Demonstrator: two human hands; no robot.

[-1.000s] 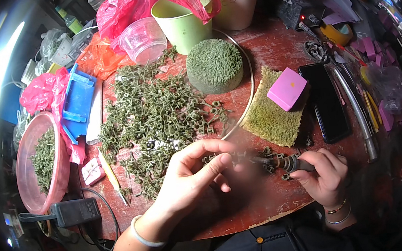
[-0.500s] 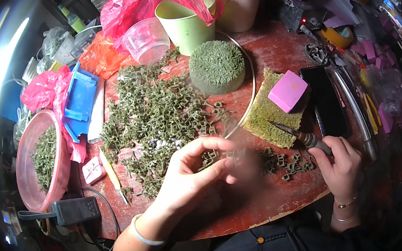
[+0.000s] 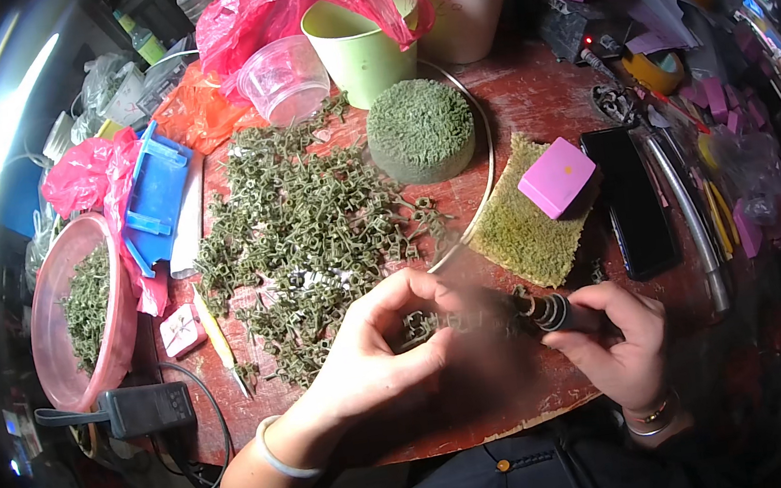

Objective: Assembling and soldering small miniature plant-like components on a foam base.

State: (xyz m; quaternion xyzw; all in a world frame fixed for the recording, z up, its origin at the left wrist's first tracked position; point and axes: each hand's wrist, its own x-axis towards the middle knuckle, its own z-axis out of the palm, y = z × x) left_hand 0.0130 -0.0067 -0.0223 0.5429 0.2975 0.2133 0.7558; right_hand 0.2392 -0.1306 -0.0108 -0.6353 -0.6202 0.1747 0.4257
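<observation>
My left hand (image 3: 379,348) is curled over the near part of the table, thumb and fingertips pinching a small green openwork piece (image 3: 469,308), blurred by a smudge in the view. My right hand (image 3: 616,333) grips a soldering iron (image 3: 555,312) by its dark handle. Its tip points left at the pinched piece, lost in the blur. Beyond my left hand spreads a large heap of similar green pieces (image 3: 309,215). A yellow-green sponge pad (image 3: 521,238) with a pink block (image 3: 557,179) on it lies beyond my right hand.
A round green block (image 3: 422,131) stands near a light green cup (image 3: 364,47). On the right lie a black phone (image 3: 635,214) and a metal rod (image 3: 682,198). At left are a pink bowl (image 3: 117,321), a yellow-handled tool (image 3: 218,338) and a power bank (image 3: 149,408).
My right hand has moved left and nearer, bringing the soldering iron from over the sponge pad to the piece in my left hand. My left hand has barely moved.
</observation>
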